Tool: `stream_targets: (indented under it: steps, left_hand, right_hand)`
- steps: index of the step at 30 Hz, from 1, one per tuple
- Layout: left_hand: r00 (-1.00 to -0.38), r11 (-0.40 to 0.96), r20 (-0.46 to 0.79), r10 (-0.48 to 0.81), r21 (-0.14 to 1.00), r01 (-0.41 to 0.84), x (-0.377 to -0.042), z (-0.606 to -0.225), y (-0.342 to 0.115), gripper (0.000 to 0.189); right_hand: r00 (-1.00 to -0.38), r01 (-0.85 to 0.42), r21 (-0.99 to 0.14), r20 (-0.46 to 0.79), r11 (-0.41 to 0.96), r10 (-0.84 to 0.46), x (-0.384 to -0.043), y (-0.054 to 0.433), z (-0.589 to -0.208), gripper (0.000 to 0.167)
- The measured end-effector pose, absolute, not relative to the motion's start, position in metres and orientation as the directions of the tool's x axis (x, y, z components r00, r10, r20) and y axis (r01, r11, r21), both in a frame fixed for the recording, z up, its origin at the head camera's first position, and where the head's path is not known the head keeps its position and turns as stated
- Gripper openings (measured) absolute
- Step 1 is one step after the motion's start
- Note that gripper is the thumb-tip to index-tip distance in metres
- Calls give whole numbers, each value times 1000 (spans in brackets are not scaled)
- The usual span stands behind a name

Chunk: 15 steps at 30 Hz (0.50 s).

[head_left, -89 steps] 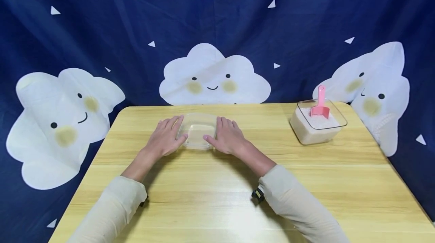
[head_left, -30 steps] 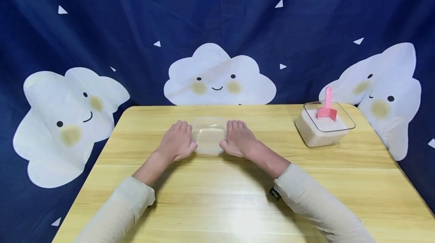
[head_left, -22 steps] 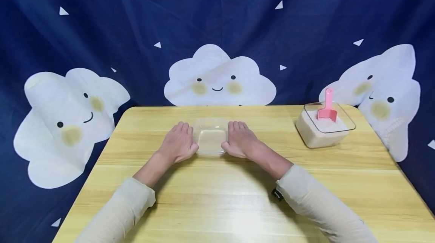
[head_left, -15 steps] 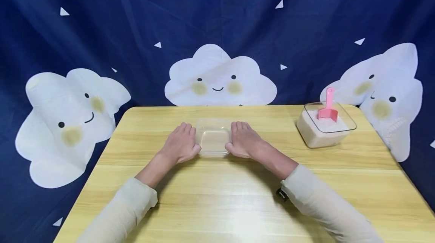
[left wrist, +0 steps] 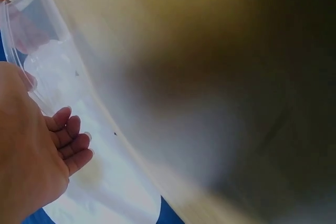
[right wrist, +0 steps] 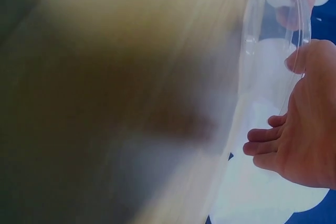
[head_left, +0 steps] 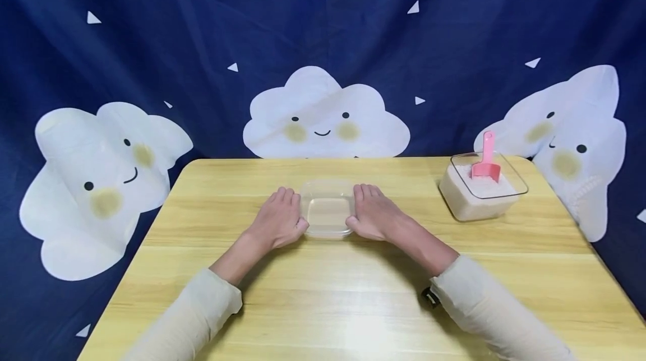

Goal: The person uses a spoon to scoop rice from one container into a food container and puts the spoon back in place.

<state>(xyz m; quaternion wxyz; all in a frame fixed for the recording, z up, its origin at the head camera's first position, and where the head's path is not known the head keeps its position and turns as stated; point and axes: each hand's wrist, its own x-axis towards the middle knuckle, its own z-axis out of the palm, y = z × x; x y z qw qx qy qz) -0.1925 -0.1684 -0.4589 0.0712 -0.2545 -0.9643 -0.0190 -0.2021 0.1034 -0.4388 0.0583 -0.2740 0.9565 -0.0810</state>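
A clear plastic container (head_left: 329, 216), shallow with rounded corners, is between my two hands near the middle of the table's far part. My left hand (head_left: 279, 220) grips its left side, thumb at the near corner and fingers curled over the edge. On the opposite side my right hand (head_left: 374, 214) holds it the same way. Nothing shows inside the container. In the left wrist view the container's wall (left wrist: 46, 17) rises beside my thumb; the right wrist view shows my right thumb at the rim (right wrist: 302, 35), with the other fingers curled beneath it.
At the back right of the wooden table (head_left: 323, 294) stands a clear square bin (head_left: 476, 204) of white grains, perhaps rice. A pink scoop (head_left: 487, 165) stands in the grains, handle up. Behind the table hangs a blue curtain (head_left: 202, 24) with cloud faces.
Both hands' fingers, straighter three seconds ago, have curled round the container's sides. Over the last second the container has moved right and slightly nearer with both hands. The bin and scoop stay put.
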Motion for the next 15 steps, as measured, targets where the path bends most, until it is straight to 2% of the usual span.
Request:
stream_targets:
  steps: [15]
  left_hand:
    - [-877,878,111,468,58,476,-190,-460,-150,25]
  right_hand:
    - [-890,-431,-222,-53,874,-453,-192,115,-442,60]
